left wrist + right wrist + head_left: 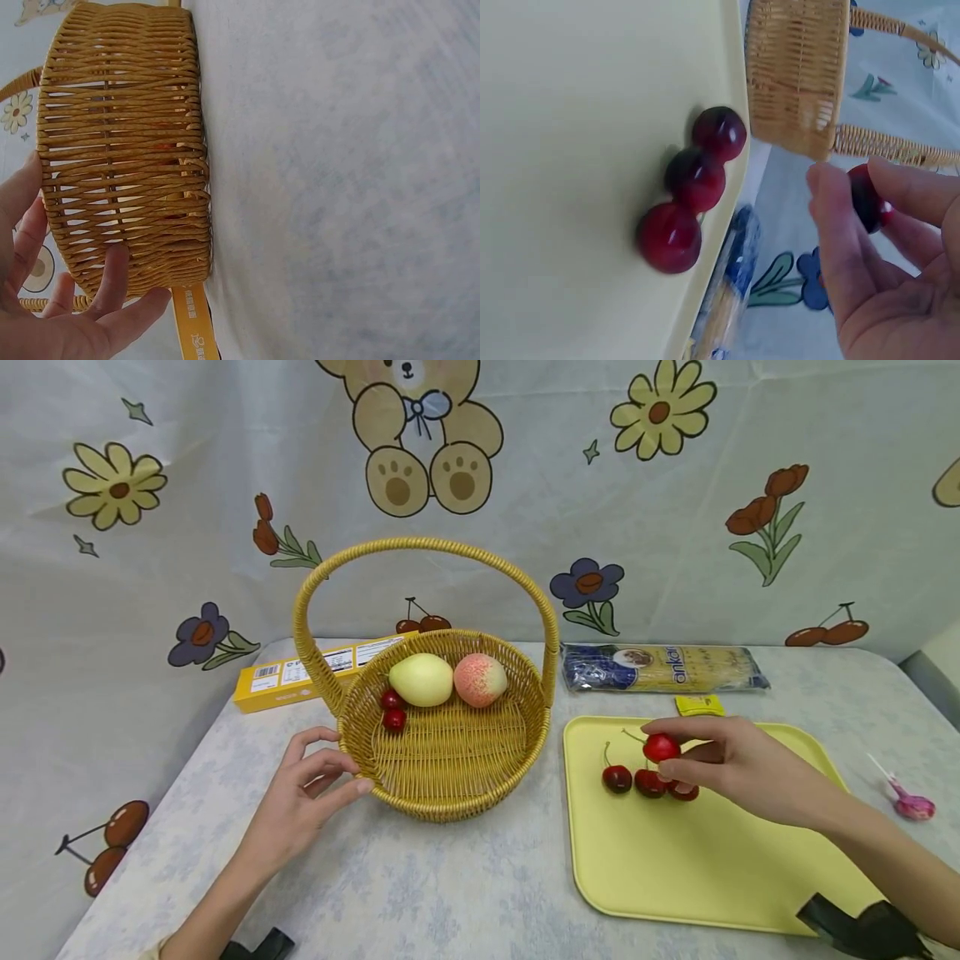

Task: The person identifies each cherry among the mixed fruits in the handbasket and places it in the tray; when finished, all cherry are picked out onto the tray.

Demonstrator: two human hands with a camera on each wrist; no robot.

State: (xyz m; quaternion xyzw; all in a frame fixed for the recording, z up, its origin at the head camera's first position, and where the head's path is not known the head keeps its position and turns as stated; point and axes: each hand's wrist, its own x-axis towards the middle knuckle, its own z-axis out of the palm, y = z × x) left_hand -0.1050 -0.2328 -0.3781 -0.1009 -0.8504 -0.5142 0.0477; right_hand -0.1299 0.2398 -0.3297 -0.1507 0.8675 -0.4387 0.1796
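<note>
My right hand (738, 764) pinches a red cherry (662, 747) between thumb and fingers, just above the yellow tray (675, 877). On the tray below lie three dark red cherries, one (617, 779) at the left of the row; the right wrist view shows all three side by side, apart from the held cherry (865, 199). My left hand (303, 789) touches the near left side of a wicker basket (442, 806), its thumb at the rim and fingers against the woven wall (127, 150). Inside the basket sit a yellow-green pear (422, 680), a peach (480, 680) and two cherries (393, 720).
The basket's tall arched handle (427, 543) stands upright. Behind it lies a yellow box (285, 683). A noodle packet (663, 668) and a small yellow packet (699, 705) lie behind the tray, and a purple-pink wrapped lollipop (913, 806) is at the right.
</note>
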